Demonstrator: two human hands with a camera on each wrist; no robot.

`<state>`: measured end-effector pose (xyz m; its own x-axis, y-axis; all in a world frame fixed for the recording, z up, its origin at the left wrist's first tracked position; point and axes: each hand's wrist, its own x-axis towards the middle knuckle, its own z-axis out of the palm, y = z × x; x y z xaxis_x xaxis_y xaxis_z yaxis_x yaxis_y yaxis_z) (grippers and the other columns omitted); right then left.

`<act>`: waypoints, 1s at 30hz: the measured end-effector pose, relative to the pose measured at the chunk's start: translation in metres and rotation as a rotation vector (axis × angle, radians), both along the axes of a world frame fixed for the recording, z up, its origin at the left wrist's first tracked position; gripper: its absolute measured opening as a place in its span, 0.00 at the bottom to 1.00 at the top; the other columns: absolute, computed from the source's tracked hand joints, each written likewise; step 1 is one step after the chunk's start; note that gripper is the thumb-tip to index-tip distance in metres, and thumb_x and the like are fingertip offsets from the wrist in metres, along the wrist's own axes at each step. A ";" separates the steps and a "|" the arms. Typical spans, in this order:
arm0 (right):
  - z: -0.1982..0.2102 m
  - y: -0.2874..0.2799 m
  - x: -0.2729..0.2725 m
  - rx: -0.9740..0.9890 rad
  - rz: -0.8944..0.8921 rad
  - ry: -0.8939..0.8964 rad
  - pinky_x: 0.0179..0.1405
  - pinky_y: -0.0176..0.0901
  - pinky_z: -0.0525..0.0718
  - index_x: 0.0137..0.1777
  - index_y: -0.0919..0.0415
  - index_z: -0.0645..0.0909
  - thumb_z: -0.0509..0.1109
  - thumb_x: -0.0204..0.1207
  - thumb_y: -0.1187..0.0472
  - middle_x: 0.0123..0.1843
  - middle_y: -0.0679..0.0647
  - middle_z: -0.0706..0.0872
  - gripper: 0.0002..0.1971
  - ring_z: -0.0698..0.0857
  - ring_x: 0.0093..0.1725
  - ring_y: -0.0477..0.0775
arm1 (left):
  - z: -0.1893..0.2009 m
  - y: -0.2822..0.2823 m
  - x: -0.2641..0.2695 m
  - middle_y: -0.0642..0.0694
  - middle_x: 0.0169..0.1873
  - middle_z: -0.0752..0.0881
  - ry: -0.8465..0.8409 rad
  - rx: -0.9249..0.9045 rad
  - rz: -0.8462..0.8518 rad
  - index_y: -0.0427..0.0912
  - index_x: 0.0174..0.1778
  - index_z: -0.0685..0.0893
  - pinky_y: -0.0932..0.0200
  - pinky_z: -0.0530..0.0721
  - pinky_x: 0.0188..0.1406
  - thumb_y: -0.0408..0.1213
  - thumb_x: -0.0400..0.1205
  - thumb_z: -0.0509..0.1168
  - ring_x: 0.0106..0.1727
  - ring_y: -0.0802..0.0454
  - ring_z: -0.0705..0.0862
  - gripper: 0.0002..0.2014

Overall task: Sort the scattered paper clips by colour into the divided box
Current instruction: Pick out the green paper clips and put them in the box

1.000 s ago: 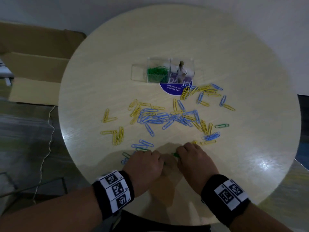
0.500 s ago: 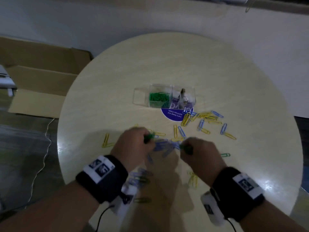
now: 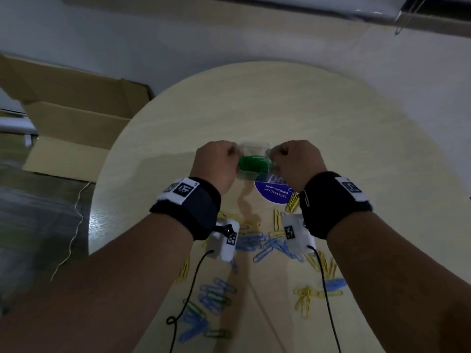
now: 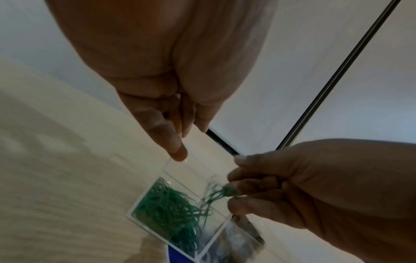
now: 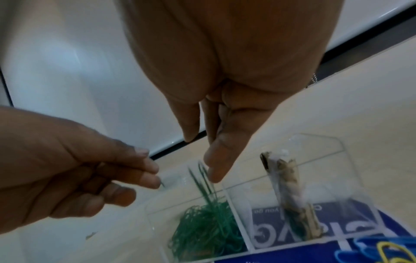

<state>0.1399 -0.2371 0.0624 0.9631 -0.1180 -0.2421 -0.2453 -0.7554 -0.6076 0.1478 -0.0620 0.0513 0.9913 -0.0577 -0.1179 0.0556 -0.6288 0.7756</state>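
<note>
Both my hands are up over the clear divided box (image 3: pixel 254 148), which sits on the round pale bench (image 3: pixel 280 103) with its near right corner resting on a round blue sticker (image 3: pixel 272 194). My right hand (image 3: pixel 295 161) has its fingers curled in and pinches a small bunch of green paper clips (image 4: pixel 221 194) between thumb and fingertips; the bunch dangles, blurred, just above the middle compartment. My left hand (image 3: pixel 216 161) hangs just beside the box's left end with its fingers curled too. In the right wrist view a thin dark sliver pokes out from those fingertips (image 5: pixel 148 179), but I cannot tell whether it is a clip that I have hold of. The middle compartment holds a tangled green pile (image 3: pixel 253 163) of clips, and the compartment to its right holds a crumpled pale roll (image 5: pixel 290 186) standing on end. Nearer to me, under my forearms, blue paper clips (image 3: pixel 254 242) and yellow paper clips (image 3: pixel 293 201) lie scattered over the bench, with a few green ones among them near the front edge. An open cardboard box (image 3: pixel 71 118) stands on the floor to my left.
</note>
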 end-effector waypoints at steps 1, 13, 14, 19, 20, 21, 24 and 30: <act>-0.002 -0.004 -0.005 0.002 -0.023 -0.028 0.43 0.50 0.86 0.41 0.63 0.86 0.63 0.79 0.50 0.39 0.58 0.90 0.18 0.88 0.41 0.61 | 0.002 0.004 -0.004 0.42 0.36 0.91 -0.003 -0.010 0.019 0.37 0.48 0.89 0.49 0.88 0.43 0.42 0.86 0.61 0.35 0.48 0.89 0.15; -0.052 0.032 -0.236 -0.083 0.481 -0.182 0.68 0.45 0.74 0.65 0.55 0.81 0.61 0.73 0.64 0.64 0.53 0.86 0.21 0.81 0.67 0.60 | -0.037 0.111 -0.194 0.50 0.47 0.88 -0.123 0.344 -0.554 0.49 0.51 0.89 0.49 0.81 0.50 0.38 0.79 0.66 0.47 0.45 0.84 0.09; -0.059 0.038 -0.248 -0.148 0.606 -0.167 0.73 0.48 0.72 0.70 0.54 0.77 0.60 0.72 0.61 0.70 0.52 0.82 0.24 0.75 0.74 0.62 | -0.045 0.118 -0.213 0.51 0.50 0.89 -0.129 0.386 -0.606 0.49 0.52 0.89 0.48 0.81 0.51 0.38 0.80 0.66 0.49 0.45 0.85 0.09; -0.073 0.052 -0.261 -0.320 0.784 -0.006 0.76 0.61 0.68 0.78 0.52 0.67 0.59 0.74 0.41 0.81 0.48 0.67 0.33 0.57 0.83 0.64 | -0.067 0.134 -0.258 0.56 0.68 0.82 -0.185 0.425 -0.606 0.54 0.61 0.85 0.50 0.79 0.63 0.42 0.80 0.65 0.66 0.48 0.80 0.13; -0.071 0.052 -0.256 -0.354 0.778 -0.002 0.76 0.63 0.67 0.78 0.51 0.66 0.57 0.74 0.37 0.82 0.48 0.66 0.34 0.56 0.83 0.65 | -0.069 0.137 -0.257 0.56 0.71 0.79 -0.181 0.433 -0.592 0.56 0.61 0.84 0.47 0.78 0.65 0.42 0.79 0.67 0.70 0.46 0.77 0.14; -0.071 0.051 -0.251 -0.379 0.759 0.006 0.76 0.64 0.66 0.79 0.51 0.65 0.55 0.73 0.34 0.83 0.48 0.64 0.36 0.55 0.83 0.66 | -0.071 0.140 -0.255 0.56 0.74 0.77 -0.171 0.440 -0.580 0.58 0.61 0.83 0.45 0.77 0.66 0.43 0.78 0.68 0.73 0.45 0.75 0.16; -0.068 0.045 -0.236 -0.396 0.623 0.050 0.80 0.62 0.57 0.79 0.45 0.63 0.49 0.70 0.29 0.85 0.48 0.57 0.38 0.50 0.84 0.66 | -0.072 0.146 -0.244 0.55 0.79 0.70 -0.123 0.440 -0.587 0.62 0.62 0.83 0.41 0.73 0.72 0.48 0.74 0.70 0.80 0.43 0.67 0.19; -0.067 0.035 -0.220 -0.261 0.370 -0.174 0.64 0.59 0.76 0.61 0.47 0.83 0.62 0.73 0.46 0.66 0.50 0.83 0.18 0.78 0.66 0.65 | -0.055 0.151 -0.233 0.54 0.62 0.85 -0.225 0.284 -0.272 0.57 0.54 0.89 0.50 0.75 0.64 0.41 0.77 0.67 0.62 0.47 0.78 0.12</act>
<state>-0.0806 -0.2024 -0.0051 0.9754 0.2048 -0.0811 0.1573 -0.9054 -0.3944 -0.0856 0.0892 -0.0040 0.9475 -0.3159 0.0497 -0.2909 -0.7871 0.5440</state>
